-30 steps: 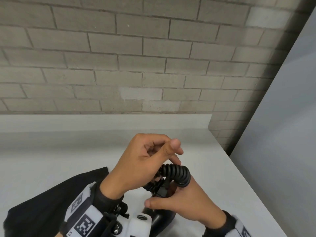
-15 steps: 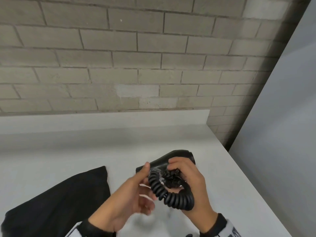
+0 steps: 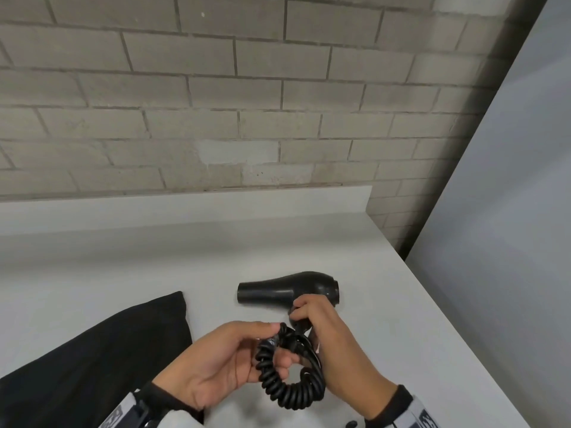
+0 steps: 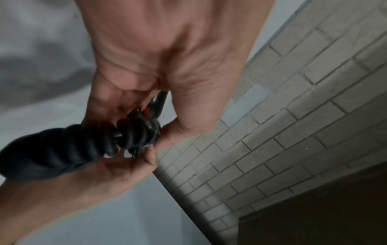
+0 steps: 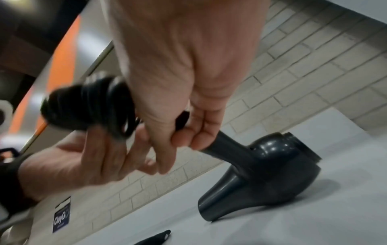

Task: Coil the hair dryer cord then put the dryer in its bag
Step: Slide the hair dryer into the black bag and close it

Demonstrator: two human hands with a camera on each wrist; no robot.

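Since half a second ago the black plastic hair dryer (image 3: pixel 289 291) has gone from lifted between the hands to lying on the white table (image 3: pixel 123 267), and the gaze has tipped down with it. The right hand (image 3: pixel 321 329) has its fingers (image 5: pixel 201 139) curled round the dryer's handle, which the head view mostly hides; the left hand (image 3: pixel 222 356) pinches the black spiral cord (image 3: pixel 290 375) between thumb and fingers (image 3: pixel 279 364) where the turns bunch near the handle's end, so both hands are gripping. To finish this step well, I would judge that the left hand should keep the gathered loop tight against the handle while the loose end is tucked under a turn, as spiral cord springs open when released; the right hand should steady the handle and not twist it. The dryer lies on its side near the table's right edge, long axis running across the view, nozzle toward nine o'clock, rear toward three, handle reaching back toward six. The black cloth bag (image 3: pixel 102 359) lies flat at eight o'clock from the dryer, apart from it; its mouth cannot be made out.
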